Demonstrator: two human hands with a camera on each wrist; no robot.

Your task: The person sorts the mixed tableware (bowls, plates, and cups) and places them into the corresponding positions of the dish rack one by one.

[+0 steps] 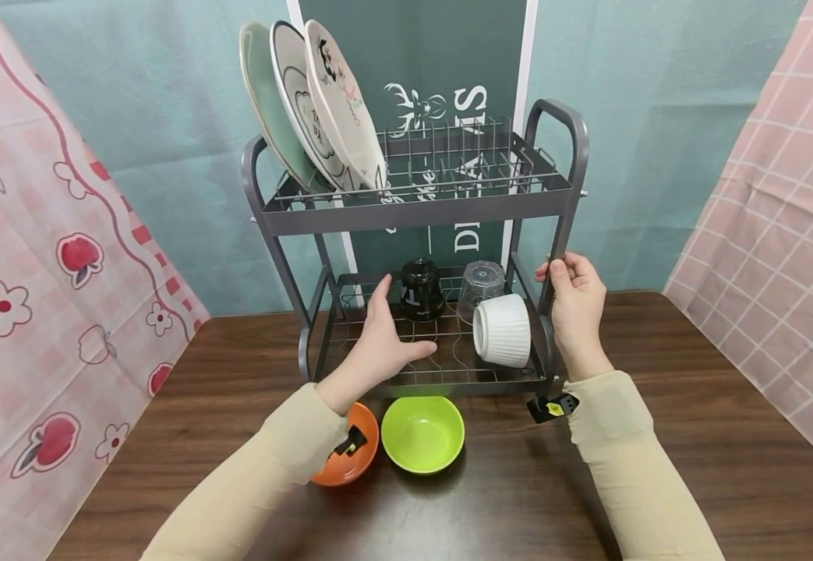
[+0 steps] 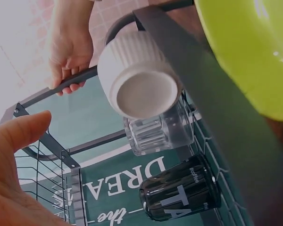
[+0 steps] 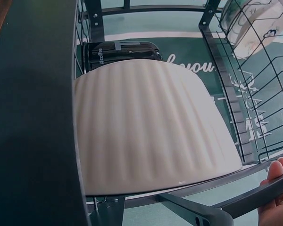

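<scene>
My left hand [image 1: 385, 343] is held in front of the lower shelf, thumb and fingers spread apart with nothing between them. At the other side my right hand [image 1: 577, 300] grips the upright post of the grey two-tier dish rack [image 1: 427, 213]; in the left wrist view its fingers [image 2: 74, 87] curl round the bar. Near that post, a white ribbed bowl [image 1: 507, 331] lies tipped on its side on the lower shelf, its base turned toward the left hand. Behind it stand an upside-down clear glass [image 1: 481, 284] and a black mug [image 1: 421, 292] with white lettering.
Three plates lean upright at the left of the top tier, the nearest a white plate [image 1: 343, 101] with a drawing. A green bowl [image 1: 423, 435] and an orange bowl [image 1: 357, 456] sit on the wooden table [image 1: 490, 506] before the rack. Curtains hang around it.
</scene>
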